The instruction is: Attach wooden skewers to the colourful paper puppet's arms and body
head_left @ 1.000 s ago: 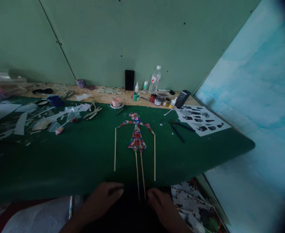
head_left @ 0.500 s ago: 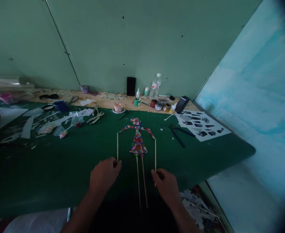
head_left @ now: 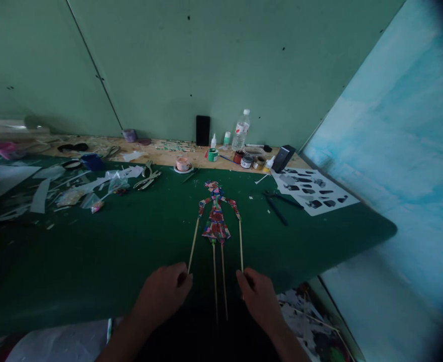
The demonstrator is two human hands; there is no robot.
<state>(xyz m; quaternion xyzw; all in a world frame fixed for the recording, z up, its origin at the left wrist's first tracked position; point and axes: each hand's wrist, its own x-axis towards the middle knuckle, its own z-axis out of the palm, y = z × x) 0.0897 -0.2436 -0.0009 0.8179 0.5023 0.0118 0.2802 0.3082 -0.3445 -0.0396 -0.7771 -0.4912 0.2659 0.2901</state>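
A colourful jointed paper figure [head_left: 216, 218] in a flared skirt lies flat on the green table mat [head_left: 131, 251]. Two thin leg sticks [head_left: 219, 281] run from its skirt down to the table's front edge, untouched by either hand. My left hand [head_left: 169, 289] pinches the lower end of the left arm stick [head_left: 193, 245], which slants up to the figure's left-side arm. Between the thumb and fingers of my right hand [head_left: 257, 291] is the nearly upright right arm stick [head_left: 241, 244], joined to the other arm. Both arms of the figure bend downward.
Pliers [head_left: 278, 203] and a sheet with dark cut shapes [head_left: 314, 191] lie at right. Paint jars [head_left: 238, 157], a water bottle [head_left: 241, 131] and a phone [head_left: 203, 130] stand at the back. Silver pliers [head_left: 147, 178], paper scraps and small bags [head_left: 92, 202] lie at left.
My left hand has moved down and slightly right, bringing the figure's left-side arm down and in and tilting its stick. My right hand is slightly lower, and its stick leans a little.
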